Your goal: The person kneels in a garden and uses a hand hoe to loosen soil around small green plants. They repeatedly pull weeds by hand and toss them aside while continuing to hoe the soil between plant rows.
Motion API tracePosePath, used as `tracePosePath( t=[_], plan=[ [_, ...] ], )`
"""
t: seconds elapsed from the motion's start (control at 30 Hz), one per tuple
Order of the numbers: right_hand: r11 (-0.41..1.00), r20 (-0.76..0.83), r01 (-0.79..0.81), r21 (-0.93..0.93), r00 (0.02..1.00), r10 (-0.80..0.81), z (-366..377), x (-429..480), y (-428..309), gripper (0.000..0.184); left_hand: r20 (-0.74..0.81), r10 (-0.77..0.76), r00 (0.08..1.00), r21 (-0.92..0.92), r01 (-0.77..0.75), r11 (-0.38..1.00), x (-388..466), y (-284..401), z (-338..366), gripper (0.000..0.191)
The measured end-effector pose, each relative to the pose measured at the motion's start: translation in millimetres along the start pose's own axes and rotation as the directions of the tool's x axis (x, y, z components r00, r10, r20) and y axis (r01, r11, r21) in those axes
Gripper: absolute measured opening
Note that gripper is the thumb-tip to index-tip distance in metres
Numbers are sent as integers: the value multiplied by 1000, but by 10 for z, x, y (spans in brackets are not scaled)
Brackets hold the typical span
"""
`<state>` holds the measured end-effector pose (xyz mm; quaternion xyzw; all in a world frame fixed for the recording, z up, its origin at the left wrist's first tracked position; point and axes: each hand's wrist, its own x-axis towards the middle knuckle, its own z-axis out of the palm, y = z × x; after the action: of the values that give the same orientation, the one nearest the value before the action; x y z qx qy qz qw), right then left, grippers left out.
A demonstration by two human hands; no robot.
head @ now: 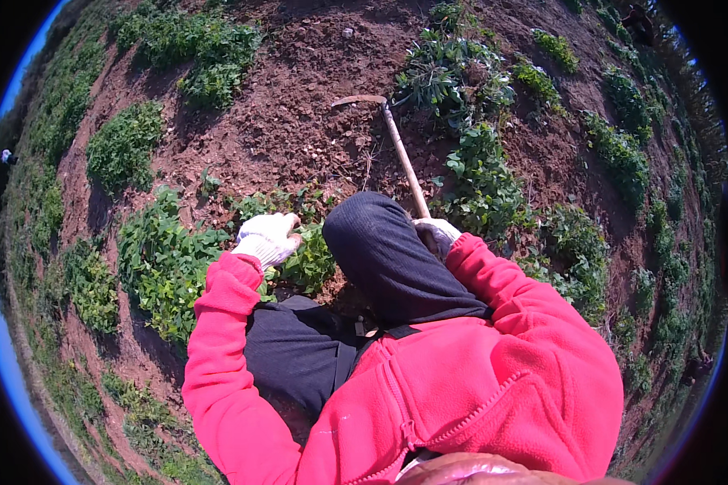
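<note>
My right hand (438,235), in a white knit glove, grips the lower end of a long wooden handle (405,160) beside my raised knee. At the handle's far end a curved, rusty sickle blade (359,99) points left, over the reddish soil. My left hand (270,236), also gloved in white, is at the edge of low leafy plants (308,257), its fingers curled. Whether it holds a leaf or stem, I cannot tell.
Broad-leaved plants (167,260) grow at my left, more greenery (485,176) at my right. Cut or pulled-looking weeds (440,82) lie right of the blade. Clods of soil (303,79) cover the ground ahead. Small, distant figures, probably people, show near the rims.
</note>
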<state>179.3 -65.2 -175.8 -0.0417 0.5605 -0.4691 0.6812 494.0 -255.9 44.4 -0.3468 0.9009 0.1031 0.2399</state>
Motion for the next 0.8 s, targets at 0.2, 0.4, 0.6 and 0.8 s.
tracePosePath(
  t=[0.2,0.4,0.6,0.8],
  plan=[
    [998,-40,50,36,998,-48,63,-158,-97,19,105,-42,994,-51,47,998,34,56,-93,43],
    [996,-128,17,-82,991,-27,76,-83,-160,16,164,-85,983,4,86,996,-114,10,-86,39],
    [999,-117,-13,-43,993,8,135,-114,-164,15,144,-79,986,-56,87,995,-177,-76,-15,40],
    [996,-129,4,-84,992,-14,137,-119,-160,16,117,-78,990,-6,79,997,-102,-150,98,37]
  ],
)
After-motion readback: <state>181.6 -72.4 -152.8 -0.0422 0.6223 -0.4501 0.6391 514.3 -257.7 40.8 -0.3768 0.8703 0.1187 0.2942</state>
